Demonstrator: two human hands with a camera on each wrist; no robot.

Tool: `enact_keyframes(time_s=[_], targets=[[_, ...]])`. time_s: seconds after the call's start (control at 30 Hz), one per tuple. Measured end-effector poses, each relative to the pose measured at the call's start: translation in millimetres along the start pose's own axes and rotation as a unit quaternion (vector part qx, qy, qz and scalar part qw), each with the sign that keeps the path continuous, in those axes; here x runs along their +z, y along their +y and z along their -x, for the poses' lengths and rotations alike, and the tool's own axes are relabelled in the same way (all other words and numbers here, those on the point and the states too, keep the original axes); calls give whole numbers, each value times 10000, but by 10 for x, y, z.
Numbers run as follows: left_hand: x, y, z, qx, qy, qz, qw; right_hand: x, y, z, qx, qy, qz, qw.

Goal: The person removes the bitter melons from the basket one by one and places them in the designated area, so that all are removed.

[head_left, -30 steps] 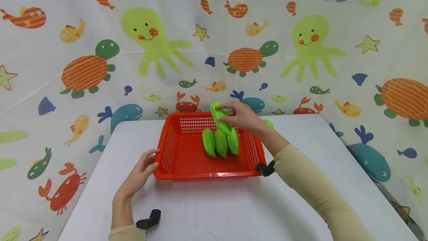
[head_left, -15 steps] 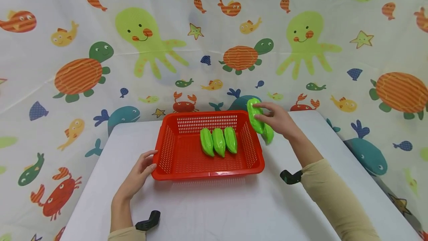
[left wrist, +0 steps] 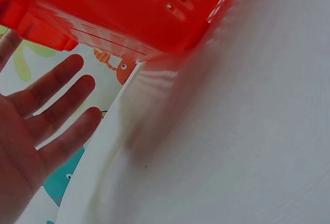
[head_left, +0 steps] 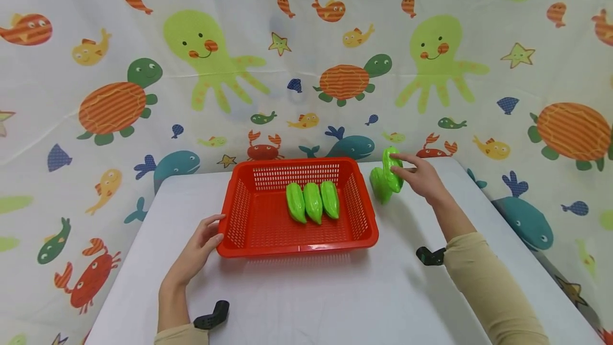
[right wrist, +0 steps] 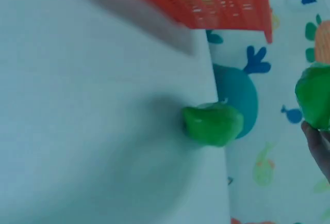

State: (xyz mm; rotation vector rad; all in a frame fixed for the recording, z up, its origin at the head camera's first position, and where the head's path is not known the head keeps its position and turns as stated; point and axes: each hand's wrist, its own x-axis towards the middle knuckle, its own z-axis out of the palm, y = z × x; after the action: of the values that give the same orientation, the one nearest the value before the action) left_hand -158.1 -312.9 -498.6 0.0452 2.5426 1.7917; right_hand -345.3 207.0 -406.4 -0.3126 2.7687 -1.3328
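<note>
A red plastic basket with slotted walls stands on the white table. Three shiny green toy fruits, long, ridged and pointed, lie side by side inside it. My left hand touches the basket's left rim; in the left wrist view several of its fingers are straight and spread. Right of the basket, my right hand pinches a green toy fruit between thumb and fingers, held upright. Just beside it another green toy fruit lies on the table, partly behind the held one in the head view.
The white table reaches back to a hanging cloth printed with sea animals. A black wrist mount sits on the left wrist and another black mount on the right.
My right hand has carried the green toy fruit from over the basket out past its right wall, beside the one on the table. The left hand stays at the rim.
</note>
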Motion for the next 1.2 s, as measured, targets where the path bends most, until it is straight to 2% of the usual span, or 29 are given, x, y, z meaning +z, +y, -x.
enact_keyframes(time_s=[0.33,0.67,0.9,1.2], targets=[[21,0,-8,88,28,-6,10000,-7,436,-93,601,21,-217,9980],[15,-4,2,109,20,28,9999,71,778,-195,1367,-444,317,9891],[23,-1,10,96,46,20,9999,148,878,-271,1425,-421,264,9885],[22,-9,16,170,83,-24,9998,190,900,-340,1407,-462,182,9888]])
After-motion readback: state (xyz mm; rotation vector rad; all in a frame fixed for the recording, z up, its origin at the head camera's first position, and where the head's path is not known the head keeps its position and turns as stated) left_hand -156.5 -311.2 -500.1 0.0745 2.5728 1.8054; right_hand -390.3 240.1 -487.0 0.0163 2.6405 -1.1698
